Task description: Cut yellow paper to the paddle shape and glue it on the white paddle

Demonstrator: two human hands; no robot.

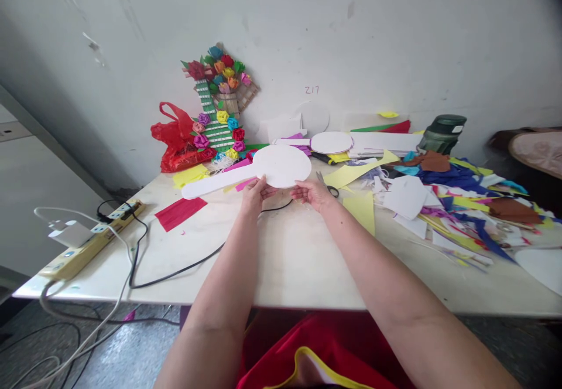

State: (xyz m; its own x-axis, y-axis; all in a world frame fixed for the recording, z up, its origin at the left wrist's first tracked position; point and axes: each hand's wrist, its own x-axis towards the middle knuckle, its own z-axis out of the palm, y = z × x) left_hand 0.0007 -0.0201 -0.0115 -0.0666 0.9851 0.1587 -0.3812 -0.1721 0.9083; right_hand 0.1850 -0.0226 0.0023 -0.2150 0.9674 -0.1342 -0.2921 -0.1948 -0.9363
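A white paddle-shaped cutout [276, 166], a round disc with a long flat handle pointing left, lies over the far middle of the table [290, 260]. My left hand [254, 193] pinches the disc's near edge where the handle joins it. On the disc's near right edge, my right hand [314, 191] grips with curled fingers. A black cable runs under both hands. Black-handled scissors [329, 187] lie just right of my right hand.
A second white disc [331, 142] and white strips lie behind. Coloured paper scraps [456, 201] cover the right side. A paper-flower craft [219, 108] leans on the wall beside a red plastic bag [178, 143]. A power strip [88, 239] sits at the left edge, a dark green jar [443, 133] far right.
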